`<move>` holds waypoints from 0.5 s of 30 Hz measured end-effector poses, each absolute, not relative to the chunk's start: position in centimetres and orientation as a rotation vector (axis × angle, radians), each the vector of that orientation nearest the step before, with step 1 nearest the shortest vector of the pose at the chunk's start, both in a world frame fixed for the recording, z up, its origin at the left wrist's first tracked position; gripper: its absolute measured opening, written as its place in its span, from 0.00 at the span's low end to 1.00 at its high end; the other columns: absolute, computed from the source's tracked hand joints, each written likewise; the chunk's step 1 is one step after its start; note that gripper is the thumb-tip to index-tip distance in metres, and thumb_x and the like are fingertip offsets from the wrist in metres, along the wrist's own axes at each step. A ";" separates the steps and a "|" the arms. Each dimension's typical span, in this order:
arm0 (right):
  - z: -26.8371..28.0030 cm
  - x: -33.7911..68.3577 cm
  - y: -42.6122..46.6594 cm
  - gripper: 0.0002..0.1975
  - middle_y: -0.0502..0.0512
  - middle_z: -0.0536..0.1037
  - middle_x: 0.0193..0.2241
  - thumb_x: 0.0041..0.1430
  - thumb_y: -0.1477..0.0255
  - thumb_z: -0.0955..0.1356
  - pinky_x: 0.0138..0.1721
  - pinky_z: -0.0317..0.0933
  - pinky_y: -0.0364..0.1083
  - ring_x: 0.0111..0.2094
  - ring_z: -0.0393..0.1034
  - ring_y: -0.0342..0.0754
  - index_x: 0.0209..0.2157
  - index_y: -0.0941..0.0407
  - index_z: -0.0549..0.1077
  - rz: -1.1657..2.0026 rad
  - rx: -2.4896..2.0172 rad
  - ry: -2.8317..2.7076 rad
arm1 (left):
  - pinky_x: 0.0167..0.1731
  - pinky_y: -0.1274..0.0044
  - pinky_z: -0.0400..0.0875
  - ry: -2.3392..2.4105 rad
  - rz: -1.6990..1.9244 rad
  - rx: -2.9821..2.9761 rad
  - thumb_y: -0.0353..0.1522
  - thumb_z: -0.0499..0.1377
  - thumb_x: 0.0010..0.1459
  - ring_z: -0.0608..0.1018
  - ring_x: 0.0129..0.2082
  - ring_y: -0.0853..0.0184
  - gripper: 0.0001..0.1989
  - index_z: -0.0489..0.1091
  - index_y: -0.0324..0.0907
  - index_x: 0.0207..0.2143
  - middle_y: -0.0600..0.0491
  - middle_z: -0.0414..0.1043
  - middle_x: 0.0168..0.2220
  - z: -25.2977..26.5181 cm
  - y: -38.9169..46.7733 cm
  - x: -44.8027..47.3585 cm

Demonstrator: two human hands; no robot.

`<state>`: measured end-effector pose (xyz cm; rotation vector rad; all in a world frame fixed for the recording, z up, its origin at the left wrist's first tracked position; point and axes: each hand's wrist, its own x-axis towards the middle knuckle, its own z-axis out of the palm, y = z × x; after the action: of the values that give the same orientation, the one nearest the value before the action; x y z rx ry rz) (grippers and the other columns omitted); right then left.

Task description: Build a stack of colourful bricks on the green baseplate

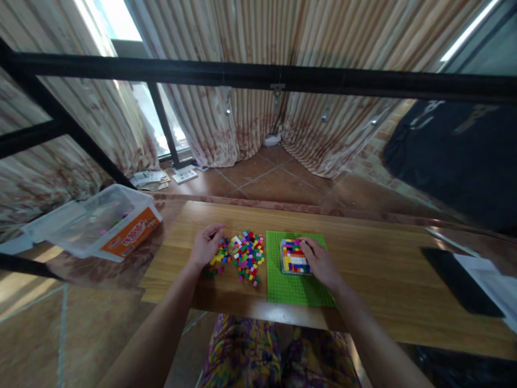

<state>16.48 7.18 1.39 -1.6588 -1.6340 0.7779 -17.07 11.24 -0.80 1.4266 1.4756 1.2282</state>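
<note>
A green studded baseplate lies on the wooden table, and a multicoloured block built of toy bricks stands on it. My right hand is at the block's right side, its fingertips closed against the upper right corner; whether a loose brick is between them is hidden. To the left, a pile of small loose toy bricks in many colours is spread over the tabletop. My left hand hovers at the left edge of the pile with fingers curled together. Anything inside those fingers is too small to make out.
The long wooden table stretches to the right, where a black flat panel and white papers lie. A clear plastic bin with an orange label stands at the left. A black metal rail crosses ahead, before striped curtains.
</note>
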 end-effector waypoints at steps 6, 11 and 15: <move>1.2 17.5 7.5 0.25 0.58 0.79 0.41 0.59 0.54 0.59 0.46 0.65 0.52 0.40 0.73 0.54 0.44 0.56 0.76 0.858 -1.701 -1.590 | 0.28 0.77 0.71 1.484 1.227 1.439 0.40 0.57 0.55 0.76 0.26 0.67 0.16 0.74 0.40 0.42 0.53 0.77 0.27 -1.2 11.0 -16.9; 0.7 17.0 6.9 0.26 0.60 0.79 0.41 0.59 0.54 0.59 0.47 0.63 0.53 0.40 0.72 0.54 0.43 0.57 0.76 0.790 -1.738 -1.510 | 0.27 0.77 0.70 1.486 1.234 1.429 0.39 0.57 0.55 0.75 0.24 0.68 0.16 0.75 0.41 0.42 0.54 0.76 0.26 -1.3 11.0 -16.8; 0.6 16.6 6.0 0.26 0.61 0.79 0.40 0.59 0.54 0.58 0.47 0.63 0.53 0.40 0.72 0.55 0.41 0.57 0.76 0.668 -1.795 -1.406 | 0.27 0.78 0.69 1.496 1.238 1.425 0.42 0.55 0.57 0.75 0.25 0.67 0.17 0.75 0.41 0.42 0.53 0.76 0.26 -1.0 10.9 -16.9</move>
<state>16.63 6.02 0.64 -1.7949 -1.4064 0.6682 -16.88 10.93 -0.99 1.4248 1.4959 1.2385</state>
